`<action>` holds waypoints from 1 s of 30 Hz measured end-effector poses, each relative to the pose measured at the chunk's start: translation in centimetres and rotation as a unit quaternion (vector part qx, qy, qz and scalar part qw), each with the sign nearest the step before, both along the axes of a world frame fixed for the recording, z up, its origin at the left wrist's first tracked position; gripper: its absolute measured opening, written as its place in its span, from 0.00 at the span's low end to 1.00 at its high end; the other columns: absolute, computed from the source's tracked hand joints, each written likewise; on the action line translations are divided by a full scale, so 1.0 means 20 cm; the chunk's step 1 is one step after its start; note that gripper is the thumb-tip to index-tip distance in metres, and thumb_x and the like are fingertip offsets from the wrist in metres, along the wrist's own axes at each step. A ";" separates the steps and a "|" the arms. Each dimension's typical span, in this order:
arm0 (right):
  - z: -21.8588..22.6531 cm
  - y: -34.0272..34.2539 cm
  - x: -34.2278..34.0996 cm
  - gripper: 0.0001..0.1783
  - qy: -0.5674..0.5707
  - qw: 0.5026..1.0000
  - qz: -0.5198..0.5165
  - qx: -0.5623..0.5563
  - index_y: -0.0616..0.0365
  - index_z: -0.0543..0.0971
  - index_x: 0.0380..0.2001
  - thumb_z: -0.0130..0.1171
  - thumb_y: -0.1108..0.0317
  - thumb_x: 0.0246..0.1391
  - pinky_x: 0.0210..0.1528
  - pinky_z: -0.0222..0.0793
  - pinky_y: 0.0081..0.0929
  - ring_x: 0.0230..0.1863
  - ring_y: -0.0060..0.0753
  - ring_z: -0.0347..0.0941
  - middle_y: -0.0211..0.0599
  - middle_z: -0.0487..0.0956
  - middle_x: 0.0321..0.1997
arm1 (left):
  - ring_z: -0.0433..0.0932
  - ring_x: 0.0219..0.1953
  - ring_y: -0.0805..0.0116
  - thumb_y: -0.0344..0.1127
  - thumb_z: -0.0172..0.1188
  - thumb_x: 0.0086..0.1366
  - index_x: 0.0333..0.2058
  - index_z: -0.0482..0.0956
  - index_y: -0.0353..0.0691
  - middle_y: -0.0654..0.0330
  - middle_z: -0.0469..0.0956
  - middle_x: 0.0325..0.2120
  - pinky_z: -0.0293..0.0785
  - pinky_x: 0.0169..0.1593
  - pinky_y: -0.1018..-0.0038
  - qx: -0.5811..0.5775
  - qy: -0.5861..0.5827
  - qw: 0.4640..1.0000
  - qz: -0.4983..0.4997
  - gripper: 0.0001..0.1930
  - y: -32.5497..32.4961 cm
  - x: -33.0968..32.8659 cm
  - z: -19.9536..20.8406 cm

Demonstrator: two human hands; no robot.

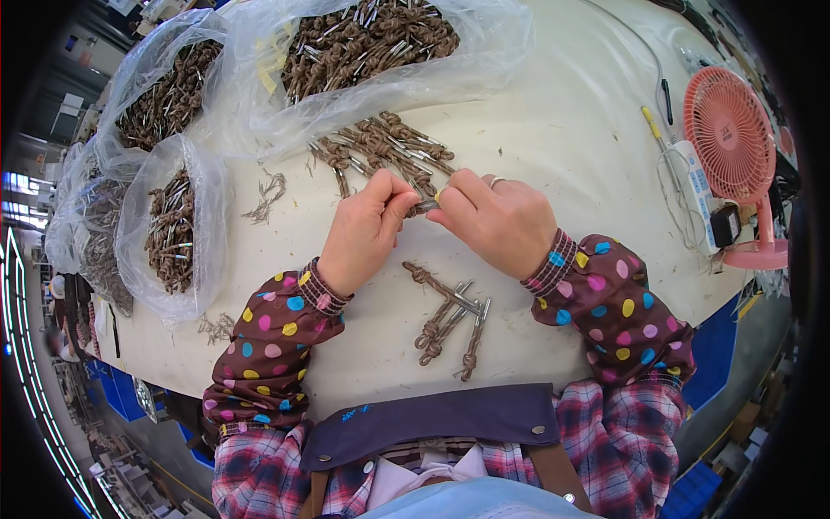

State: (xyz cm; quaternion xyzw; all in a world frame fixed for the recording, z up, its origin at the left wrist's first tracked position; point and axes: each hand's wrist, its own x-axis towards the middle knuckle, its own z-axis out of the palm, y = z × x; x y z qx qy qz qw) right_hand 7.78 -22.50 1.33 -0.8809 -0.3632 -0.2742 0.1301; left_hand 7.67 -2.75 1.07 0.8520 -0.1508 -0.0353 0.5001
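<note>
I noted loose knotted cords nearside of the grip. Left hand and right hand pinched a brown cord between them, long axis running roughly left to right; a cord pile lay just beyond.

Cords: brown, matt, rough textile, fibres fraying. End pieces: smooth, silvery, shiny, look like metal. Bags: thin clear plastic, crinkled, glossy. Tabletop: smooth pale covering, soft sheen, can't tell the material from where I'm standing. Fan: pink plastic, smooth. Power strip: white plastic, smooth too. Oversleeves: dotted cloth, slick, slightly shiny. Shirt: plaid cloth, softer, matt. Apron bib: dark matt cloth, fairly smooth; snaps shiny, metal-looking. Ring: polished metal by its glint.
</note>
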 end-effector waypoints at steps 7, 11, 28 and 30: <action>-0.02 -0.01 0.01 0.14 0.057 0.997 -0.003 0.055 0.53 0.71 0.27 0.63 0.57 0.49 0.21 0.64 0.26 0.19 0.29 0.69 0.30 0.69 0.26 | 0.69 0.16 0.77 0.34 0.50 0.70 0.33 0.69 0.38 0.65 0.69 0.16 0.65 0.21 0.79 -0.022 0.008 1.000 -0.006 0.07 0.00 0.00 0.00; 0.00 -0.02 0.04 0.14 0.231 0.942 -0.018 0.242 0.53 0.73 0.26 0.62 0.55 0.51 0.26 0.68 0.22 0.24 0.29 0.74 0.28 0.75 0.27 | 0.69 0.17 0.78 0.34 0.49 0.70 0.35 0.68 0.38 0.65 0.69 0.17 0.66 0.23 0.79 -0.033 0.027 0.999 -0.007 0.06 0.02 0.01 -0.01; 0.04 -0.02 0.03 0.11 0.422 0.873 -0.030 0.241 0.62 0.77 0.31 0.67 0.67 0.48 0.26 0.67 0.17 0.23 0.15 0.68 0.32 0.78 0.25 | 0.75 0.36 0.60 0.30 0.66 0.53 0.37 0.78 0.42 0.59 0.76 0.35 0.73 0.39 0.71 0.130 -0.259 0.953 -0.093 0.11 0.03 0.03 0.03; 0.03 -0.02 0.03 0.11 0.417 0.874 -0.021 0.250 0.62 0.77 0.31 0.67 0.68 0.48 0.26 0.67 0.17 0.23 0.15 0.68 0.32 0.78 0.25 | 0.75 0.35 0.61 0.30 0.66 0.53 0.35 0.78 0.41 0.60 0.76 0.33 0.73 0.38 0.70 0.116 -0.253 0.957 -0.086 0.10 0.03 0.03 0.02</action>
